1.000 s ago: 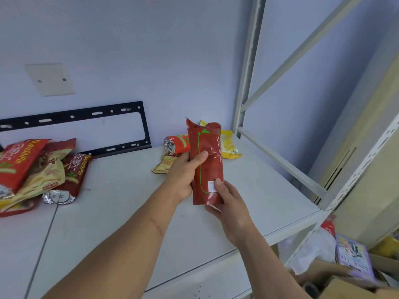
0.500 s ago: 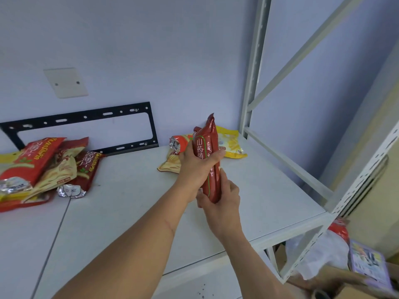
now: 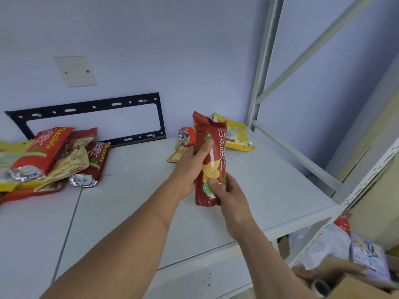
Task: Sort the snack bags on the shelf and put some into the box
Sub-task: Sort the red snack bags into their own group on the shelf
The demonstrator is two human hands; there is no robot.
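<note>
A dark red snack bag [image 3: 212,147] stands upright above the white shelf [image 3: 138,203], its printed front facing me. My left hand [image 3: 190,167] grips its left side, thumb across the front. My right hand [image 3: 228,195] holds its lower end, thumb pressed on the front. Behind it lie a yellow bag [image 3: 236,135], an orange-red bag [image 3: 186,135] and a tan bag [image 3: 178,155]. A pile of red and yellow bags [image 3: 47,156] sits at the shelf's left. A cardboard box [image 3: 356,283] shows at the bottom right, below the shelf.
A black metal bracket [image 3: 90,104] leans against the wall behind the shelf. White shelf uprights and braces [image 3: 265,67] rise on the right. Under the shelf's right end are a white plastic bag [image 3: 323,244] and a purple packet [image 3: 369,257].
The dark red bag has been turned between both hands, from its back through its edge to its printed front. My head has shifted, so the scene sits lower and further right.
</note>
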